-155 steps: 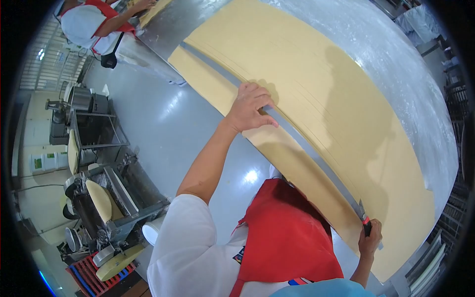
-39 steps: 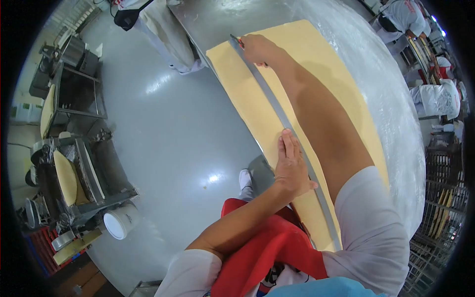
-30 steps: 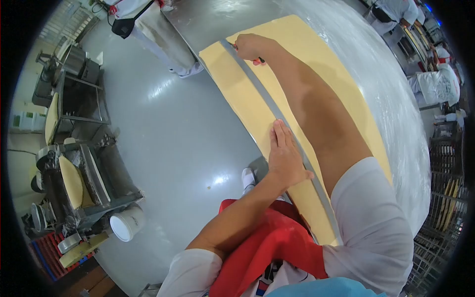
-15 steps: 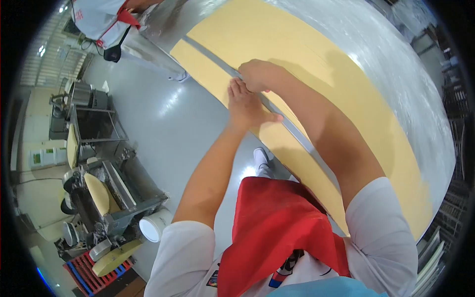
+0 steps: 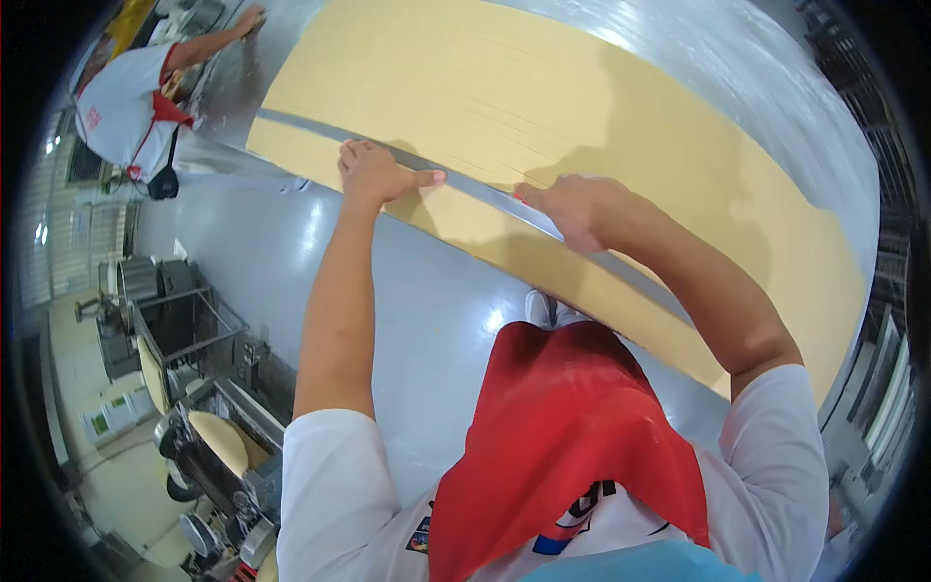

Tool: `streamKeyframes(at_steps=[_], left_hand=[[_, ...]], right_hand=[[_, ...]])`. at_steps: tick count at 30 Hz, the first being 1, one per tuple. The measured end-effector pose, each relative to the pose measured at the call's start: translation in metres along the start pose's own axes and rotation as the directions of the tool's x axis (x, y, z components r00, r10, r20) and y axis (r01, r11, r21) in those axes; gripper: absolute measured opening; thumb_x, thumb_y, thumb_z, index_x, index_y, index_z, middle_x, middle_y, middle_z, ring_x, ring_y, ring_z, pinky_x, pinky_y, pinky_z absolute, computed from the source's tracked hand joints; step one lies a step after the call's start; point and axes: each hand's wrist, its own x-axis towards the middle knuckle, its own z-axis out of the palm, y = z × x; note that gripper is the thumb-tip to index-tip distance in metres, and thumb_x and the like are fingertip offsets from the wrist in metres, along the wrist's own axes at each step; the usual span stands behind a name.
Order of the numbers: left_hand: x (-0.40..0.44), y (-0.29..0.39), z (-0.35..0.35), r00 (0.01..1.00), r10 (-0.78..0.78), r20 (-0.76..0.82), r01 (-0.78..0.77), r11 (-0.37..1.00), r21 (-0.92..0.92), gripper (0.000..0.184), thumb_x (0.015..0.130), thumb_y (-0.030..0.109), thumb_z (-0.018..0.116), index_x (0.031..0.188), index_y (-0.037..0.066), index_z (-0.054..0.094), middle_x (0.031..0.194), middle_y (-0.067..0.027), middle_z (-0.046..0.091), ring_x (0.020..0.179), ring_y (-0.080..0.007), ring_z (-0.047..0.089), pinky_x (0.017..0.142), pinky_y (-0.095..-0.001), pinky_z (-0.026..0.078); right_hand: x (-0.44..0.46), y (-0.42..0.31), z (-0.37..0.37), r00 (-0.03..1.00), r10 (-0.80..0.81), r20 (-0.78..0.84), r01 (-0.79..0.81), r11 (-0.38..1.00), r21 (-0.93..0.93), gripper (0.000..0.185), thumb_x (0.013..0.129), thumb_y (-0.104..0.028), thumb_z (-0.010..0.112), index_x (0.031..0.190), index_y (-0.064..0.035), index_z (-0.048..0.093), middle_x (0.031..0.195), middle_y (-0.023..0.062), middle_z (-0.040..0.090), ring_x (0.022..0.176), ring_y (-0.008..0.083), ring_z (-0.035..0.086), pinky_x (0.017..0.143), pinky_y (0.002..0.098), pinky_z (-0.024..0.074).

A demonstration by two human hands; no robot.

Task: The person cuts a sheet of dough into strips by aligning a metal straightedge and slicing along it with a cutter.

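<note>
A broad, flat yellow sheet of dough (image 5: 465, 87) covers much of the table. Along its near side lies a long metal straightedge (image 5: 465, 188), leaving a narrow yellow strip in front of it. My left hand (image 5: 369, 173) presses on the strip and straightedge, thumb stretched out and fingers spread. Further right, my right hand (image 5: 574, 209) is closed at the straightedge's far edge around a small tool with a red part (image 5: 521, 195); its shape is mostly hidden by the fingers. Several thin lines run across the sheet beyond the straightedge.
Clear plastic film (image 5: 747, 58) covers the table beyond the sheet. A co-worker (image 5: 131, 107) stands at the table's far left, one arm stretched over it. Machinery (image 5: 233, 427) and a metal stand (image 5: 175, 320) occupy the left floor. Racks (image 5: 887, 388) stand at the right.
My hands, close together before, are now apart along the straightedge: the right one is nearer my body, the left one further off. The view has shifted, and the co-worker's outstretched arm shows more.
</note>
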Motion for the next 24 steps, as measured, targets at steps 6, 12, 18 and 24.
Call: streamKeyframes(at_steps=[6,12,18,24], left_hand=[[-0.059,0.064,-0.002,0.999,0.019,0.044,-0.020,0.999,0.036,0.128,0.066,0.085,0.075,0.145,-0.012,0.051,0.162,-0.0306,0.035,0.156,-0.0468,0.019,0.125,-0.0598,0.017],[-0.083,0.109,-0.007,0.992,0.016,0.123,-0.020,0.999,0.031,0.114,0.064,0.085,0.076,0.132,-0.006,0.066,0.156,-0.0290,0.045,0.153,-0.0462,0.024,0.122,-0.0606,0.017],[-0.072,0.115,-0.009,0.975,0.009,0.222,-0.020,0.999,0.047,0.101,0.060,0.083,0.079,0.114,-0.003,0.076,0.146,-0.0268,0.056,0.145,-0.0443,0.035,0.120,-0.0522,0.023],[-0.120,0.180,0.025,0.997,0.022,0.073,-0.025,0.999,0.044,0.110,0.055,0.085,0.082,0.118,-0.006,0.073,0.140,-0.0268,0.060,0.143,-0.0461,0.038,0.117,-0.0530,0.030]], right_hand=[[0.005,0.015,0.015,0.986,-0.122,-0.111,0.114,0.991,-0.072,0.063,0.083,-0.009,0.068,0.144,-0.0126,0.052,0.109,0.0225,0.071,0.106,0.0424,0.069,0.084,0.0527,0.0561],[-0.039,0.028,0.028,0.983,-0.104,-0.148,0.102,0.995,-0.024,0.051,0.085,-0.002,0.062,0.135,-0.0094,0.059,0.107,0.0204,0.071,0.106,0.0397,0.070,0.082,0.0515,0.0575],[-0.165,0.081,0.068,0.997,0.067,-0.036,-0.067,0.998,0.023,0.047,0.088,-0.004,0.062,0.134,-0.0080,0.057,0.105,0.0215,0.070,0.102,0.0395,0.071,0.080,0.0507,0.0579],[-0.178,0.124,0.112,0.962,-0.122,-0.245,0.117,0.992,-0.035,0.051,0.089,-0.006,0.062,0.139,-0.0091,0.055,0.105,0.0197,0.071,0.102,0.0394,0.070,0.079,0.0500,0.0575]])
